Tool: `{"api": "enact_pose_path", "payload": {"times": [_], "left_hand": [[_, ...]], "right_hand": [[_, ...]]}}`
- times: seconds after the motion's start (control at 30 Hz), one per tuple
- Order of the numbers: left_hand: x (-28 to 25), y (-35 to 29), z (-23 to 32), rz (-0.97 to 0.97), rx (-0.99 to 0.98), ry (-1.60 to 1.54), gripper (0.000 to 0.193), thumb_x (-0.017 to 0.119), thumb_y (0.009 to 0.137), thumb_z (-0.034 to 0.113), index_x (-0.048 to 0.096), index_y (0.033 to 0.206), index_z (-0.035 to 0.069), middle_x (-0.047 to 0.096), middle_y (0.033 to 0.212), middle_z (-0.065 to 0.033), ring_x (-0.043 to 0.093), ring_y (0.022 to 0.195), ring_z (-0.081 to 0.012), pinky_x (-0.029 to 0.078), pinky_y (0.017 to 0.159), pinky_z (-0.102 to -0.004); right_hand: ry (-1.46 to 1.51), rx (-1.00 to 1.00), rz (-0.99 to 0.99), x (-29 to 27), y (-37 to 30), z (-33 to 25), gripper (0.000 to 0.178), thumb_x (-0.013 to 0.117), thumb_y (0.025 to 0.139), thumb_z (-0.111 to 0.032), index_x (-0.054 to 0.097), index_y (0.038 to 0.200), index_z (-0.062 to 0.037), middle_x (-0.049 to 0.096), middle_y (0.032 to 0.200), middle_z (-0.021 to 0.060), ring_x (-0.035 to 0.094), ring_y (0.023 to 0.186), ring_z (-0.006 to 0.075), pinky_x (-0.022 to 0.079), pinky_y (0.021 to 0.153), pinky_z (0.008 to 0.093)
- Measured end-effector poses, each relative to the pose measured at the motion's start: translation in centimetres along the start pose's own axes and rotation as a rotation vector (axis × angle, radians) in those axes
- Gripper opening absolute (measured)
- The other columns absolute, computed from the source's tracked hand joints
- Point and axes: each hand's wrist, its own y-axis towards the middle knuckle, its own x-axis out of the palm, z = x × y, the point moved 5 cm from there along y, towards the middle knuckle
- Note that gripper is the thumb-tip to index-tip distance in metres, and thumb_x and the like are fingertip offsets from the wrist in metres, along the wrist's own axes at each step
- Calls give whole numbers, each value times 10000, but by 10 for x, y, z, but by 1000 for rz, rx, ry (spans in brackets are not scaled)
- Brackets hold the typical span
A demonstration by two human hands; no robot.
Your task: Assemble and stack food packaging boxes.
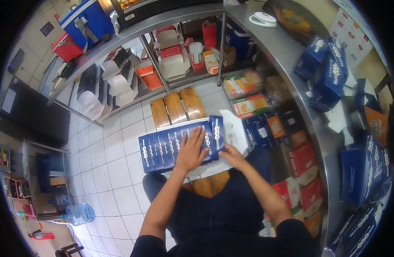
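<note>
Overlapping blue printed cardboard box blanks (160,145) lie in a row across a wooden slatted stool (176,108) in front of me. My left hand (192,150) rests flat on them, fingers stretched out and pointing away from me. At the row's right end, a blue panel (217,132) stands out slightly tilted from the others. My right hand (232,157) has its fingers closed at this panel's near edge. White unprinted cardboard (237,132) shows beyond it to the right. What lies under the row is hidden.
A steel counter (293,88) curves along my right, with folded blue boxes (329,81) on top. Its lower shelf holds red boxes (303,160) and stacked cartons. More folded cartons (173,60) fill the far shelf. Clear water jugs (79,214) stand at the left.
</note>
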Motion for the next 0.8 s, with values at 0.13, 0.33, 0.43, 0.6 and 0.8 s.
{"api": "enact_pose_path", "payload": {"times": [0.13, 0.33, 0.43, 0.6, 0.8], "left_hand": [[-7, 4, 4, -15, -15, 1, 707, 517, 1014, 393, 323, 1596, 42, 262, 1688, -154, 228, 1568, -324, 143, 1258, -551], [-3, 9, 19, -35, -33, 38, 685, 500, 1016, 351, 318, 1602, 47, 257, 1689, -156, 222, 1568, -337, 131, 1253, -575], [3, 12, 23, -45, -41, 21, 682, 494, 1015, 345, 316, 1604, 50, 268, 1686, -150, 231, 1566, -335, 131, 1254, -572], [11, 14, 19, -62, -52, 34, 688, 490, 1009, 366, 327, 1601, 57, 297, 1673, -148, 250, 1559, -332, 138, 1256, -562], [12, 16, 19, -58, -47, 30, 668, 491, 1007, 369, 359, 1589, 67, 322, 1663, -140, 261, 1553, -331, 144, 1254, -561]], "right_hand": [[153, 133, -223, -10, 3, 20, 518, 612, 1026, -171, 427, 1480, -5, 571, 1401, 104, 539, 1275, 205, 424, 1094, 362], [-212, -362, 223, -68, 76, 2, 762, 685, 969, -446, 350, 1537, -63, 406, 1542, 174, 359, 1463, 284, 277, 1212, 447], [-256, -344, 73, -61, 102, -6, 741, 699, 951, -481, 410, 1512, -92, 435, 1518, 161, 363, 1464, 293, 257, 1222, 425], [-150, -87, -131, -46, 116, -4, 534, 735, 914, -264, 558, 1388, -94, 574, 1360, 98, 509, 1313, 231, 382, 1136, 366], [-29, -100, -173, -36, 113, -2, 505, 634, 929, -129, 507, 1411, -47, 591, 1289, 82, 557, 1200, 180, 446, 1046, 325]]}}
